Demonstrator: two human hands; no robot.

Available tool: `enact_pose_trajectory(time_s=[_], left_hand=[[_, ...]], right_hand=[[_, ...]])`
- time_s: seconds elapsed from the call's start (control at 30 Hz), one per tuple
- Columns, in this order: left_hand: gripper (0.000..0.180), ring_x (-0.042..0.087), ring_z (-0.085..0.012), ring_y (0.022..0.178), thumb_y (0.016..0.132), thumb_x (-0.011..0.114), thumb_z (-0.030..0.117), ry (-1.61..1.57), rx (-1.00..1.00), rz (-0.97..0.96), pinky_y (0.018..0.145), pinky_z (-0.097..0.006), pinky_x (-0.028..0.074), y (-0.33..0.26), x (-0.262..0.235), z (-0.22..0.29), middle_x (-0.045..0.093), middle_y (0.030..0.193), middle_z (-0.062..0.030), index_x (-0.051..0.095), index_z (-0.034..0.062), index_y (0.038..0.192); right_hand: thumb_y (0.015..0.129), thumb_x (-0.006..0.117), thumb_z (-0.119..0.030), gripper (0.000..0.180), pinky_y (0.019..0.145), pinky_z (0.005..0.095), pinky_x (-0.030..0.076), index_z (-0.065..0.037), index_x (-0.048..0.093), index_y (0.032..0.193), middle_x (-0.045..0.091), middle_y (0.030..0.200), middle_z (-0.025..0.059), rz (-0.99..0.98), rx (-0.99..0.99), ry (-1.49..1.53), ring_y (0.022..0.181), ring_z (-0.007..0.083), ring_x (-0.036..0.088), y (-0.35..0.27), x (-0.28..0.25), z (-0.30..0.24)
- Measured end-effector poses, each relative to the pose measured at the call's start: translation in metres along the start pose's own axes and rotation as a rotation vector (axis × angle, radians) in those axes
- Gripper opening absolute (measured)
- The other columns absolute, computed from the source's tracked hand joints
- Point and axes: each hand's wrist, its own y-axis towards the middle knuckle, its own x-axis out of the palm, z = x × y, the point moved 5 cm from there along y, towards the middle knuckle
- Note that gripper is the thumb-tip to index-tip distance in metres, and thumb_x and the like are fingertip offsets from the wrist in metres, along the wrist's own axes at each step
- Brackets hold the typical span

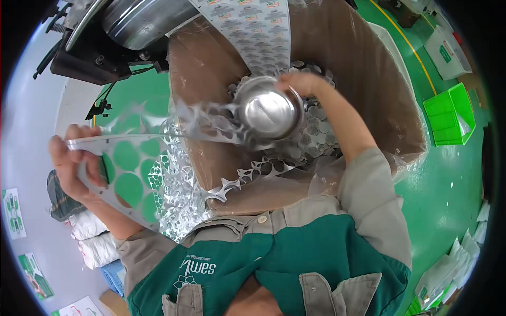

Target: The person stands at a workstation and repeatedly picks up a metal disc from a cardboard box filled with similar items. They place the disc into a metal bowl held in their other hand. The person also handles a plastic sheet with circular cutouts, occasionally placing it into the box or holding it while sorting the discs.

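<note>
Gripping the perforated metal sheet (142, 136) at its left end, the left hand (79, 163) faces its left-right long axis; the right hand (303, 84), nearer the discs (316, 131), clasps the steel bowl (269, 109) by its far-right rim.

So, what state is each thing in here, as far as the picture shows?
Left hand: closed on the punched sheet's edge
Right hand: gripping the metal bowl's rim
Punched sheet: full of round holes, partly blurred
Metal bowl: held over the carton, no contents discernible
Carton: open, plastic-lined
Metal discs: loose, piled in carton
Printed strip: hanging into carton
Scrap heap: tangled
Green crate: open
</note>
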Motion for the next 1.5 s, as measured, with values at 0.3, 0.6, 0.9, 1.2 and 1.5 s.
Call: enact_pose_trajectory(time_s=[0.3, 0.6, 0.9, 1.2, 1.5], left_hand=[[0.015, 0.059, -0.0299, 0.080, 0.081, 0.057, 0.019, 0.786, -0.115, -0.577, 0.069, -0.038, 0.045, -0.007, 0.109, -0.154, 0.063, 0.083, -0.0114, 0.059, 0.0069, 0.090], [0.020, 0.059, -0.0318, 0.069, 0.081, 0.058, 0.028, 0.777, -0.210, -0.576, 0.063, -0.042, 0.044, -0.007, 0.114, -0.168, 0.061, 0.069, -0.0117, 0.059, 0.0086, 0.080], [0.020, 0.058, -0.0315, 0.067, 0.081, 0.057, 0.027, 0.722, -0.228, -0.495, 0.060, -0.039, 0.044, -0.003, 0.110, -0.172, 0.060, 0.074, -0.0116, 0.060, 0.0076, 0.078], [0.015, 0.055, -0.0121, 0.063, 0.086, 0.054, 0.010, 0.330, -0.373, -0.142, 0.055, -0.022, 0.044, 0.003, 0.077, -0.114, 0.061, 0.081, -0.0064, 0.061, -0.0019, 0.092], [0.022, 0.054, -0.0151, 0.069, 0.090, 0.050, 0.013, 0.518, 0.427, 0.962, 0.079, -0.032, 0.049, -0.056, -0.088, 0.057, 0.057, 0.077, -0.0108, 0.057, -0.0049, 0.100]], right_hand=[[0.072, 0.064, -0.034, 0.049, 0.084, 0.0374, 0.045, 0.001, 0.060, 0.105, 0.058, 0.112, 0.0178, -0.405, 0.213, -0.280, 0.102, 0.0290, 0.057, -0.018, 0.013, -0.010], [0.077, 0.067, -0.034, 0.062, 0.098, 0.0479, 0.038, -0.001, 0.043, 0.124, 0.053, 0.118, 0.0138, 0.048, -0.374, 1.824, 0.113, 0.0290, 0.049, -0.034, -0.085, 0.000], [0.059, 0.069, -0.026, 0.035, 0.067, 0.0377, 0.049, -0.004, 0.068, 0.084, 0.065, 0.087, 0.0158, -0.383, 0.435, -0.326, 0.076, 0.0236, 0.063, -0.049, 0.077, 0.098], [0.085, 0.058, -0.019, 0.047, 0.082, 0.0302, 0.050, 0.002, 0.045, 0.124, 0.060, 0.107, 0.0104, -0.094, -0.281, 1.088, 0.094, 0.0168, 0.060, -0.057, -0.152, -0.079], [0.074, 0.071, -0.035, 0.066, 0.072, 0.0346, 0.047, 0.001, 0.045, 0.122, 0.056, 0.109, 0.0118, -0.287, 0.452, 0.270, 0.091, 0.0174, 0.055, -0.027, 0.054, 0.060]])
